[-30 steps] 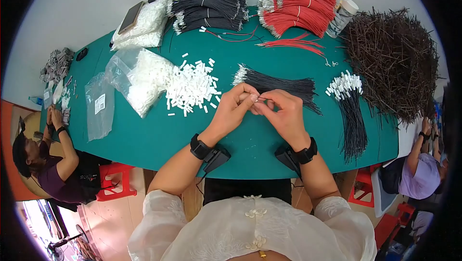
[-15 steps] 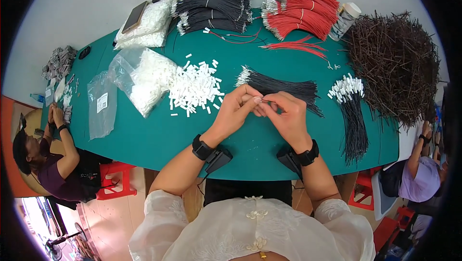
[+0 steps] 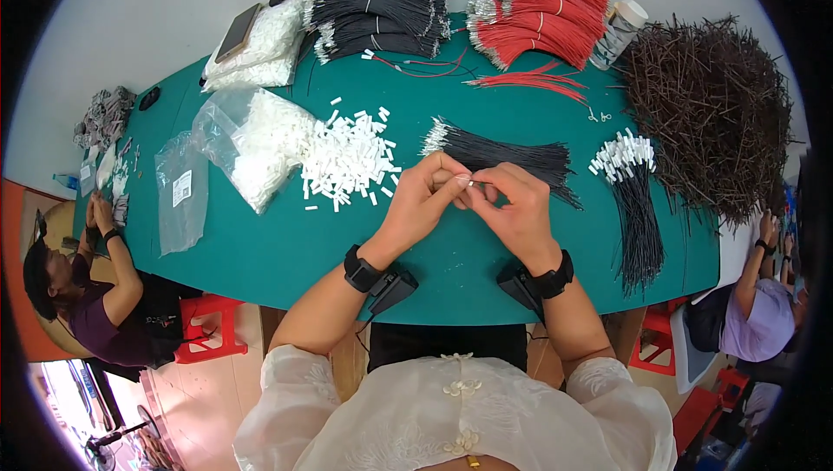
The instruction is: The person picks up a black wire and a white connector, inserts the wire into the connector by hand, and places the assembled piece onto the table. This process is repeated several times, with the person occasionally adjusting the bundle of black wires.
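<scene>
Green, curve-edged table [image 3: 455, 293] against a pale wall [image 3: 173, 28]; above it, near loose black wires [image 3: 521, 155], left hand [image 3: 421, 202] and right hand [image 3: 519, 206] pinch a tiny white piece [image 3: 470, 183] between fingertips

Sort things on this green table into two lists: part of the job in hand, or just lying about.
Seem part of the job:
small white piece, where the left hand and right hand meet
loose white pieces
black wires beyond the hands
white-tipped black wires

Seem just lying about:
dark phone-like slab on a filled bag
lidded bottle
flat clear bag
</scene>
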{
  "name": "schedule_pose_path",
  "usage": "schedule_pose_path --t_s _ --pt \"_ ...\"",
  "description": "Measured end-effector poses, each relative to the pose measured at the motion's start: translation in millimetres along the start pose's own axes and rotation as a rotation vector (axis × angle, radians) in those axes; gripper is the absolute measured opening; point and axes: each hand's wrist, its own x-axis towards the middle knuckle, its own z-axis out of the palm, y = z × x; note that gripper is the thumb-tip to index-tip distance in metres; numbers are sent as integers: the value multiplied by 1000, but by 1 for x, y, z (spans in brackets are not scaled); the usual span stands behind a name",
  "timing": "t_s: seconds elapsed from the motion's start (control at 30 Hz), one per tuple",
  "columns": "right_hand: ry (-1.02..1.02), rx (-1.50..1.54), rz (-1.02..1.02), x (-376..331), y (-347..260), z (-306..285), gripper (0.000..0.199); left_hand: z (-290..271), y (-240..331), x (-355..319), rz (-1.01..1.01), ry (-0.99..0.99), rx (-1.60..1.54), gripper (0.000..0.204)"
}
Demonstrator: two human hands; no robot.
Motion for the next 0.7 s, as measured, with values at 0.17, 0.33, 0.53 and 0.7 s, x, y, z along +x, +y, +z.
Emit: schedule_pose_path --t_s 0.17,0.33,0.53,0.7 --pt "-3 -16 -31 -2 3 -3 21 0 3 1 -29 -3 81 13" --pt "-18 101 98 5 -8 -5 19 -6 3 1 0 53 21 13" --pt "48 268 217 3 -3 -10 12 -9 7 3 46 133 -42 11" --pt "24 170 140 4 -4 -13 9 -5 9 2 37 139 -39 12"
